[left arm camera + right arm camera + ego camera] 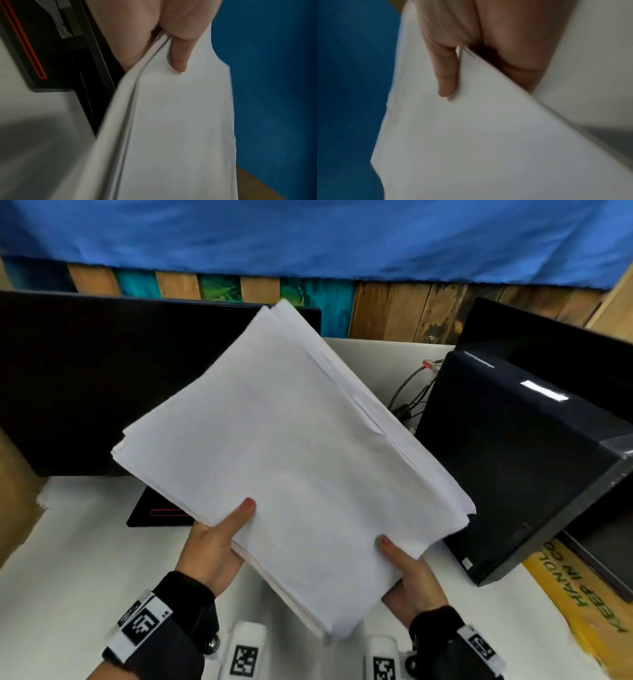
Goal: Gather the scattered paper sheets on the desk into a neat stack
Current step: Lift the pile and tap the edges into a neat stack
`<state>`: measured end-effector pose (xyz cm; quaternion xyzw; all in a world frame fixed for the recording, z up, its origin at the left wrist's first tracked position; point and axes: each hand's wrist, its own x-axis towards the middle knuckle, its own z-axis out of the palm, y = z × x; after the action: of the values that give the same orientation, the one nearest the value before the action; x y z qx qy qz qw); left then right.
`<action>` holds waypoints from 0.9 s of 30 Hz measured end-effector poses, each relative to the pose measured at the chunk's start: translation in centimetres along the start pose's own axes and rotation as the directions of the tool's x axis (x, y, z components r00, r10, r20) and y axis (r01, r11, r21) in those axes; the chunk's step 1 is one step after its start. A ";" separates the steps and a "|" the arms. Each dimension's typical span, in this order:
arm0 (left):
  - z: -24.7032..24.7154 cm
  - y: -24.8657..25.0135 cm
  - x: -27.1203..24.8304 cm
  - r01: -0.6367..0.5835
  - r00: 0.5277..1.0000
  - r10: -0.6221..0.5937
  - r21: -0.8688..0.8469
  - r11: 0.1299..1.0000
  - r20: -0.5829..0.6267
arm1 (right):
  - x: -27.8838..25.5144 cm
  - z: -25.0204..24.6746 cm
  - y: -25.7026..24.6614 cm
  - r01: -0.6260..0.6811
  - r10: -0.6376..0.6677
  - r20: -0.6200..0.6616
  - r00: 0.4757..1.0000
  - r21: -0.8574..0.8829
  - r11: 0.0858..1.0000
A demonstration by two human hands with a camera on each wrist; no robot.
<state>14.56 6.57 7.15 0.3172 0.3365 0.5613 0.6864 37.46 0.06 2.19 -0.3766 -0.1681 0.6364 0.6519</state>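
Above the white table point(85, 559), both hands pinched the paper stack point(291, 440): left hand point(212, 549) at 7 o'clock, right hand point(407, 580) at 5 o'clock.

Head view downward; wrist views close

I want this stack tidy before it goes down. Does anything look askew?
Yes. The paper stack, held by both hands, is not squared: sheet edges fan out along its upper right side and at the left corner, and it is held tilted above the desk.
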 end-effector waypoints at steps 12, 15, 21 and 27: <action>-6.9 4.7 2.0 -0.063 0.998 0.056 0.509 0.858 0.029 | 0.8 -1.0 -3.8 0.295 -0.289 0.081 0.954 -0.438 0.849; -7.4 2.3 1.6 -0.102 0.984 0.166 0.572 0.814 -0.059 | 0.6 -1.1 -2.4 0.281 -0.297 0.057 0.953 -0.531 0.799; -9.3 -2.1 -0.2 -0.013 0.973 0.146 0.587 0.809 -0.179 | 0.7 -2.1 0.3 0.193 -0.310 -0.068 0.948 -0.651 0.734; -8.0 -1.4 0.2 -0.086 0.959 0.226 0.586 0.806 -0.171 | 0.2 -1.1 -1.1 0.252 -0.379 -0.083 0.922 -0.616 0.747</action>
<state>8.83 6.99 1.44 0.4673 0.5399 0.5221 0.4664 39.03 0.01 2.14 -0.5900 -0.3527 0.3894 0.6130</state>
